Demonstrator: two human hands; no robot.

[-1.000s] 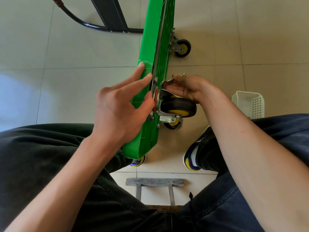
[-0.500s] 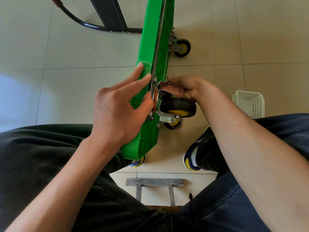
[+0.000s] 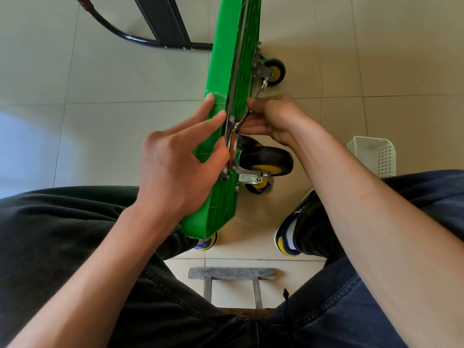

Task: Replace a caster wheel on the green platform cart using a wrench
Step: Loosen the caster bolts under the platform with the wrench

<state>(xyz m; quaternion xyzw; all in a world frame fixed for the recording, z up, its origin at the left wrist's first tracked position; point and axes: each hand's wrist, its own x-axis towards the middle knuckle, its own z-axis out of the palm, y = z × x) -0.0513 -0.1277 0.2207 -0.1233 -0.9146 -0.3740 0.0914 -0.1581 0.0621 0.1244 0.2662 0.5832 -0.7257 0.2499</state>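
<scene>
turning a bolt on the near wheel plate looks like the step now, with the cart standing on edge on the floor, left hand flat on it, right hand gripping the wrench, so next comes another careful turn.

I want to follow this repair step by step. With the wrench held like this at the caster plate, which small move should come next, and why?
Probably another short swing of the thin silver metal wrench, to keep turning the fastener. The right hand grips it, its head at the caster's plate, while the left hand steadies the green plastic platform cart standing on edge. Tightening or loosening cannot be told.
</scene>
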